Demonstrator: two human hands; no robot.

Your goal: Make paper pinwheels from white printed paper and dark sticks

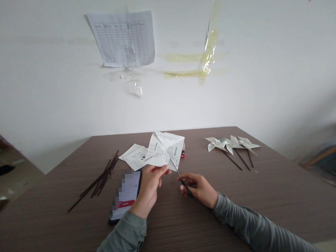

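Between thumb and fingers, my left hand (151, 183) pinches the lower edge of a square sheet of printed paper (166, 146). Diagonal creases cross the sheet, and it is held up above the table. My right hand (199, 187) is closed around the dark handles of a pair of scissors (186, 186). The blades reach up to the sheet's lower corner, along a diagonal; how deep the cut runs is hard to see. Behind the held sheet lie more printed paper squares (133, 156), partly hidden. A small red object (183, 153) peeks out at its right side.
Left on the brown table (171, 221) lies a bundle of thin dark sticks (100, 179). A phone (125, 197) with a lit screen rests beside my left wrist. Paper pinwheels (230, 143) on dark sticks lie at the right. A white wall (178, 107) borders the far edge.
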